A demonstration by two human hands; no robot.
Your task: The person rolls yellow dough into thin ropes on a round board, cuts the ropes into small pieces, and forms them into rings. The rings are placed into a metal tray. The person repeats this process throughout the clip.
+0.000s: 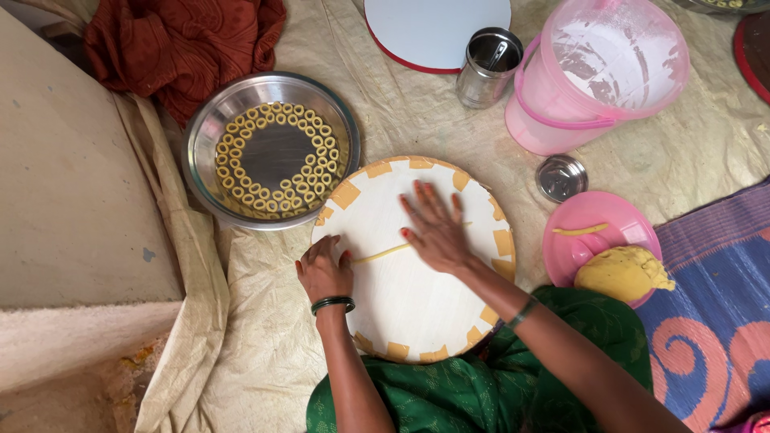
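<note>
To my left sits a round steel basin (pixel 273 150) with small yellow dough rings (pixel 275 159) laid around its floor. Above it lies my crumpled rust-red cloth (pixel 186 44). Ahead stand a steel tumbler (pixel 487 68) and a pink plastic bucket (pixel 595 74). A small steel lid (pixel 561 177) lies just beside my pink plastic plate (pixel 597 232), where a yellow dough lump (pixel 622 273) rests.
</note>
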